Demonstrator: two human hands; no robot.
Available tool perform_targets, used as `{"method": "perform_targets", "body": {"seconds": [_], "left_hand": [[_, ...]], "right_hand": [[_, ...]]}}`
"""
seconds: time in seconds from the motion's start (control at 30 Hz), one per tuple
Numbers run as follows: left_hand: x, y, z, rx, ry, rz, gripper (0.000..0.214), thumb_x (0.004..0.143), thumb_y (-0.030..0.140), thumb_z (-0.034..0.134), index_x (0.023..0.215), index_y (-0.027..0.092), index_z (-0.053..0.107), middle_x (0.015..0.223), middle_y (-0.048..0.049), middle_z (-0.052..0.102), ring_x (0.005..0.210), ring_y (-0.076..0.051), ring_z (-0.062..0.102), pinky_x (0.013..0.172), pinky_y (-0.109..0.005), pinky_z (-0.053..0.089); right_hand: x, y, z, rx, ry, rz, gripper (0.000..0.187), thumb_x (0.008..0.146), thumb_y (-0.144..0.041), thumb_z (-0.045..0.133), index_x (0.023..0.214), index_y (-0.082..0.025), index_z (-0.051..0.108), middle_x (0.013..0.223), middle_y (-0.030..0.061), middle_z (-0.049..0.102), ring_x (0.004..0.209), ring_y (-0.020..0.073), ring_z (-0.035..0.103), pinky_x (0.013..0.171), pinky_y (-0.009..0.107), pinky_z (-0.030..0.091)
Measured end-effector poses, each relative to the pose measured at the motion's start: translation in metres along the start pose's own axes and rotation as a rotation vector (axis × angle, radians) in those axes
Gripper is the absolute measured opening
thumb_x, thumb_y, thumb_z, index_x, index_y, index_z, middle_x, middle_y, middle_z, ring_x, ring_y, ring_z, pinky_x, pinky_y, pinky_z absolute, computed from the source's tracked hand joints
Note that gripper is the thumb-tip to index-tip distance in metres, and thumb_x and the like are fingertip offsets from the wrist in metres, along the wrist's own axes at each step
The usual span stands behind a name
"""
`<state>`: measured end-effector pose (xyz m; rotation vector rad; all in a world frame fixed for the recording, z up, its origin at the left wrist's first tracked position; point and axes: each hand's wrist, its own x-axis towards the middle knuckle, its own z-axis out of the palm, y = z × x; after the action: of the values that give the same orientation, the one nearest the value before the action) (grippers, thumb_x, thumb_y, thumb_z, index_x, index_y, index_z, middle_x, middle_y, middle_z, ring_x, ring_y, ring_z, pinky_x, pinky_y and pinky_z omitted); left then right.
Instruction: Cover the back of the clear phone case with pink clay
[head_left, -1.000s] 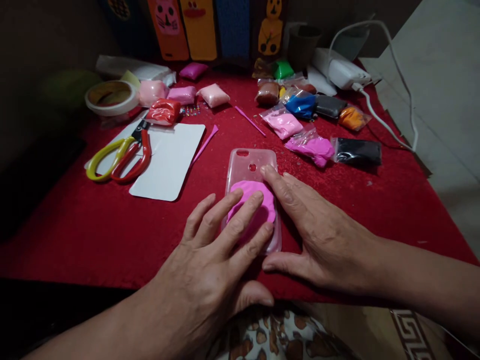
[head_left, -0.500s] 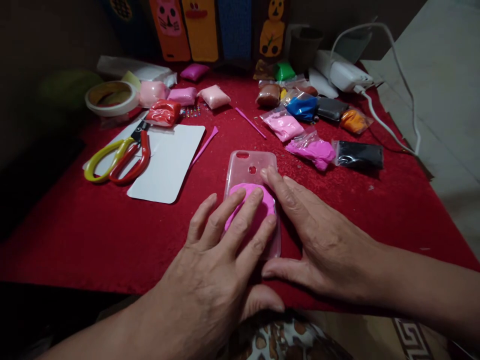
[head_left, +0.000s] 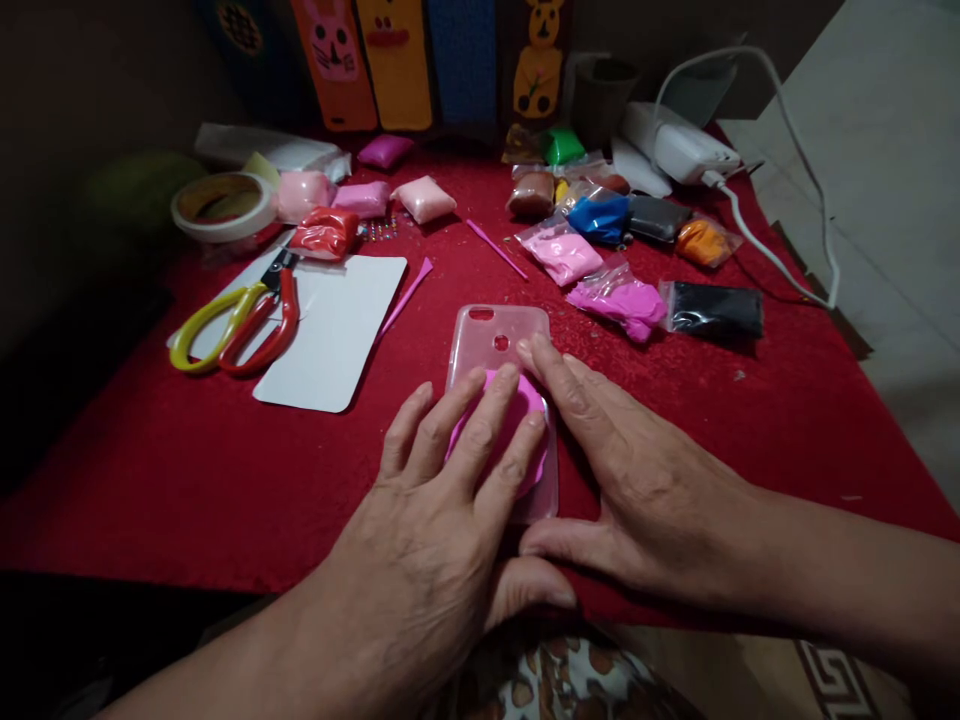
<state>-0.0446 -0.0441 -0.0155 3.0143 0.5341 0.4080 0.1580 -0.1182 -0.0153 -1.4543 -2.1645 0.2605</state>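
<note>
A clear phone case (head_left: 480, 335) lies flat on the red cloth near the table's front edge. On its middle sits a flattened sheet of bright pink clay (head_left: 531, 405), partly covered by fingers. My left hand (head_left: 435, 510) rests with spread fingers over the clay, fingertips pressing on it. Along the case's right side lies my right hand (head_left: 637, 470), its fingers stretched out and its index fingertip at the case near the round hole. The right thumb is near the lower right corner of the case. Part of the case's lower left is hidden under my left hand.
Scissors (head_left: 247, 325) lie on a white card (head_left: 330, 340) at left, near a tape roll (head_left: 223, 205). Pink plastic tools (head_left: 496, 250) and several clay packets (head_left: 622, 305) lie farther back. A white charger (head_left: 690, 150) trails a cable at right. Decorated cases (head_left: 394, 70) stand behind.
The view has shifted slightly. Both hands stay over and beside the case in nearly the same pose; the left fingers have moved a little on the clay.
</note>
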Motion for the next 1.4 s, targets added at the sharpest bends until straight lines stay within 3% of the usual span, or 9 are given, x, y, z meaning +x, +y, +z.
{"method": "perform_targets", "body": {"seconds": [0.17,0.53,0.77,0.9,1.07,1.4], "left_hand": [[0.001,-0.001,0.002,0.009,-0.032,0.019,0.093,0.085,0.078,0.042,0.149,0.011,0.042,0.158,-0.0186,0.036,0.148,-0.035,0.023,0.122,-0.047,0.009],[0.002,-0.001,0.001,0.015,-0.020,0.019,0.092,0.083,0.078,0.046,0.148,0.013,0.043,0.158,-0.0179,0.037,0.147,-0.035,0.025,0.122,-0.050,0.012],[-0.008,0.004,-0.002,-0.008,0.021,-0.015,0.077,0.089,0.068,0.049,0.147,0.017,0.045,0.156,-0.0159,0.040,0.149,-0.033,0.024,0.122,-0.049,0.014],[-0.011,0.003,0.001,-0.004,0.032,0.014,0.076,0.087,0.071,0.048,0.143,0.019,0.050,0.154,-0.0139,0.044,0.148,-0.032,0.027,0.122,-0.049,0.015],[-0.012,0.002,-0.004,-0.034,0.015,-0.016,0.071,0.089,0.069,0.050,0.144,0.024,0.049,0.157,-0.0127,0.039,0.148,-0.031,0.027,0.122,-0.048,0.016],[-0.019,0.005,-0.009,0.008,-0.007,-0.010,0.065,0.091,0.066,0.049,0.142,0.025,0.053,0.156,-0.0104,0.044,0.147,-0.031,0.031,0.122,-0.048,0.016]], "right_hand": [[0.001,0.000,0.000,-0.022,-0.001,-0.007,0.104,0.086,-0.044,0.070,0.155,0.004,0.010,0.161,0.0287,0.026,0.153,0.0268,0.021,0.121,0.046,0.028],[0.000,0.000,0.002,0.016,-0.013,0.045,0.109,0.086,-0.044,0.069,0.158,-0.001,0.000,0.163,0.0240,0.025,0.152,0.0292,0.024,0.120,0.048,0.032],[0.002,0.000,-0.001,0.012,-0.013,0.013,0.112,0.083,-0.045,0.073,0.158,-0.001,0.002,0.162,0.0277,0.024,0.153,0.0293,0.022,0.120,0.050,0.031],[0.003,0.000,-0.002,0.024,-0.019,0.015,0.113,0.083,-0.047,0.073,0.158,-0.004,0.000,0.162,0.0284,0.025,0.152,0.0296,0.024,0.118,0.053,0.033],[0.003,0.000,-0.001,0.016,-0.019,0.022,0.115,0.082,-0.045,0.074,0.159,-0.008,-0.003,0.161,0.0273,0.027,0.152,0.0294,0.024,0.116,0.056,0.035],[0.004,-0.002,-0.003,0.004,-0.046,0.028,0.111,0.083,-0.045,0.073,0.158,-0.003,0.003,0.162,0.0275,0.025,0.153,0.0272,0.020,0.119,0.052,0.031]]}}
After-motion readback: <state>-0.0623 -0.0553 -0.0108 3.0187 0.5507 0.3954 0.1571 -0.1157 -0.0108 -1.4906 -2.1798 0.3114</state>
